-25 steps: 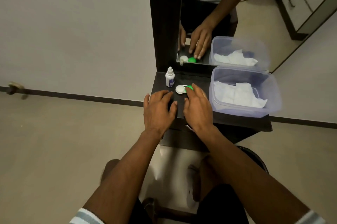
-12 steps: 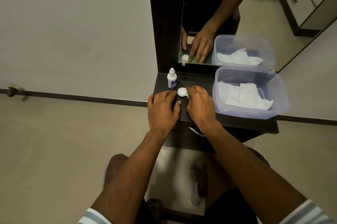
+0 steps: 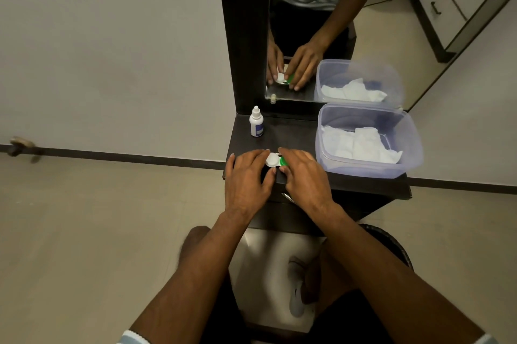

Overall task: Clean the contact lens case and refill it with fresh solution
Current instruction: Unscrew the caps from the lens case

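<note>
The contact lens case (image 3: 275, 161) lies at the near edge of the dark desk (image 3: 296, 134), between our two hands, its long axis running left to right. Our left hand (image 3: 246, 178) rests by the white cap (image 3: 272, 160), fingers relaxed and touching it. Our right hand (image 3: 303, 176) curls its fingers on the green cap (image 3: 284, 161), seemingly ready to unscrew it. Beyond, the solution bottle (image 3: 256, 125) stands upright, well apart to the left; a plastic tub (image 3: 414, 145) of tissues (image 3: 359, 145) sits right.
</note>
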